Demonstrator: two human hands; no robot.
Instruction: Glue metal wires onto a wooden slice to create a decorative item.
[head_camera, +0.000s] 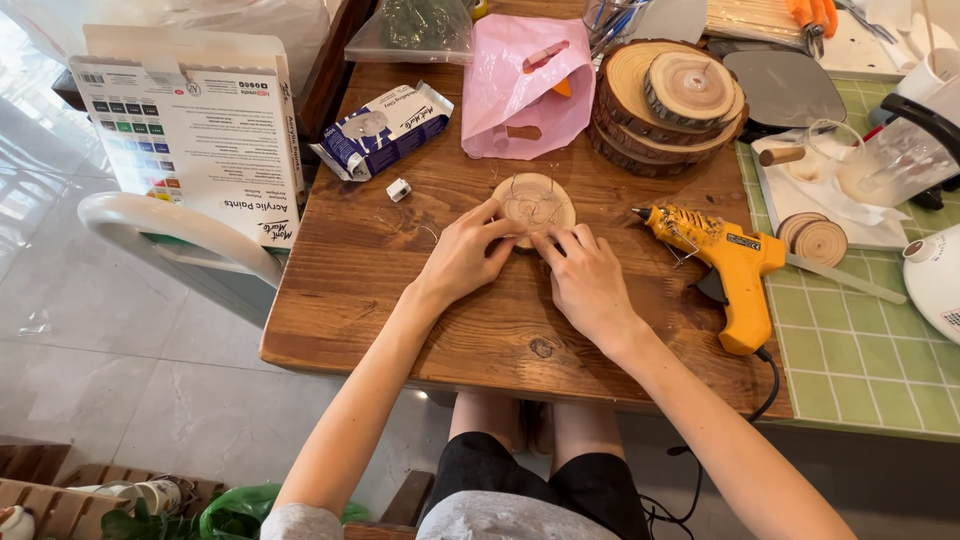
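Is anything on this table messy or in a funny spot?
Mostly tidy. The yellow glue gun lies on its side on the wooden table, with its cord hanging over the near edge. Both hands, left and right, press at the small wood slice, which has thin wire loops sticking up. Nothing is spilled.

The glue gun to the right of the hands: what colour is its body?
Yellow-orange, with a black trigger and cord; the glue gun shows best in the head view.

Yellow glue gun, pink plastic bag, stacked wood slices, paint box.
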